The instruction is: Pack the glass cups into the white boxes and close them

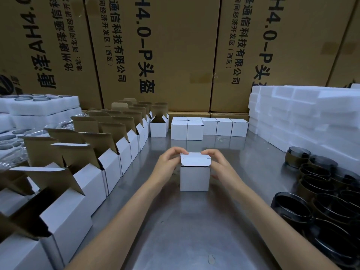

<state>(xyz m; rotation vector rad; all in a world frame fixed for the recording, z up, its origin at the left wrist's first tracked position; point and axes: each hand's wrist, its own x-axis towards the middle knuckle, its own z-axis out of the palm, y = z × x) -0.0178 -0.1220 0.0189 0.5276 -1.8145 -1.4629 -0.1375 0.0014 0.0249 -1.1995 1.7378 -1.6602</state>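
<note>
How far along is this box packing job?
Done: a group of closed boxes stands at the back of the table. In hand: the left hand and right hand are folding the lid on one white box. Left: rows of open boxes and dark glass cups.

The box [194,177] between my hands is plain white, its lid flap white too. At nine o'clock the open boxes [109,152] are white outside and bare brown cardboard on the inside of their raised flaps. At twelve o'clock the closed boxes [209,126] are white, and behind them tan cartons [175,55] carry dark blue lettering. At two o'clock the foam blocks [303,115] are white. At four o'clock the glass cups [315,191] are smoky black. The table [194,221] is dull grey metal.
</note>
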